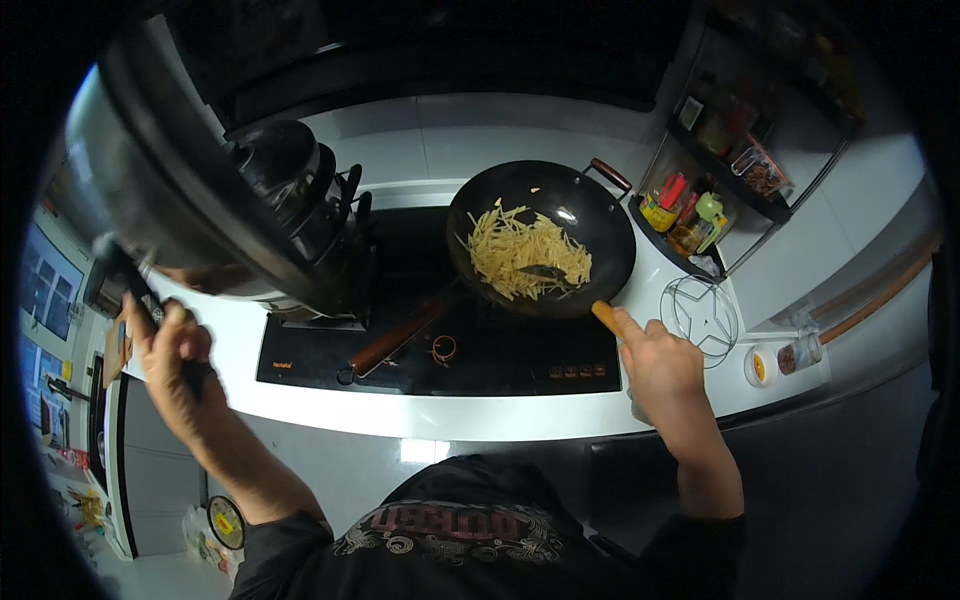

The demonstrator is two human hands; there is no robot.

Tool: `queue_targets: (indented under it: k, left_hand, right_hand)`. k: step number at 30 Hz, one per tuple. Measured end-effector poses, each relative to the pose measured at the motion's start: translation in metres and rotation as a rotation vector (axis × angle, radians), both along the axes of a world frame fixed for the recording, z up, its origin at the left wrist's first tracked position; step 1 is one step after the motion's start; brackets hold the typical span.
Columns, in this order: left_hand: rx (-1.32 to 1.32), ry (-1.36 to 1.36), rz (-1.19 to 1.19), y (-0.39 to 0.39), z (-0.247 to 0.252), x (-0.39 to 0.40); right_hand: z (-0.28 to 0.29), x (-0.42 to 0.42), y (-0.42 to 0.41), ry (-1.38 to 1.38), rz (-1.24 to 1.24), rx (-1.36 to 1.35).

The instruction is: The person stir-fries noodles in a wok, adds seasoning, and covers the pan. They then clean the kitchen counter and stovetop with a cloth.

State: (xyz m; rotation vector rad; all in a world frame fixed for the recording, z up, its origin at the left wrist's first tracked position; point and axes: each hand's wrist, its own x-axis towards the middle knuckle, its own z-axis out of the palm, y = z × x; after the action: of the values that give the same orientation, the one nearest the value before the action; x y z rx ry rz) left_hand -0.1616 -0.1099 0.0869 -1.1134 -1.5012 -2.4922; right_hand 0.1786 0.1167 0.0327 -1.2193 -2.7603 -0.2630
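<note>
My left hand (176,360) is raised at the left, its fingers around the black handle of a large domed metal lid (180,157). The lid is tilted on edge and blurred. My right hand (664,367) grips the wooden handle of a spatula (609,319), whose dark metal blade lies among pale yellow strips (517,251) that look like shredded potato. They sit in a black wok (600,247), on the right side of a black glass cooktop (487,367). The wok's long wooden handle (390,345) points towards me at the left, and a small loop handle stands at its far right.
Dark stacked pots (300,195) stand on the left side of the cooktop, partly hidden by the lid. Right of the wok are a corner rack (679,247) with bottles, a wire trivet (699,322), a small white bowl (760,367) and a jar (799,356).
</note>
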Motion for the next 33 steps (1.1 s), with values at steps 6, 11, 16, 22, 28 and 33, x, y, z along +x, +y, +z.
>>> queue_targets:
  k: [6,11,16,22,28,33]
  left_hand:
    - [-0.100,0.164,0.572,-0.051,-0.004,0.009]
    - [-0.236,0.104,0.647,-0.040,-0.032,0.023]
    - [-0.284,0.130,0.706,-0.044,-0.053,0.045]
    - [-0.338,0.154,0.664,-0.020,-0.062,0.073]
    - [-0.632,0.203,0.743,-0.027,-0.069,0.089]
    - [-0.963,0.193,0.773,-0.038,-0.061,0.116]
  right_hand:
    - [-0.042,-0.039,0.011,0.018,0.231,0.042]
    - [-0.055,-0.042,0.069,0.118,0.068,-0.042]
    - [-0.029,-0.030,0.114,0.240,-0.087,-0.081]
    - [-0.073,-0.069,0.127,0.275,0.111,-0.212]
    - [-0.035,-0.008,0.090,0.104,0.360,-0.053]
    - [0.036,0.041,0.070,0.067,0.237,-0.076]
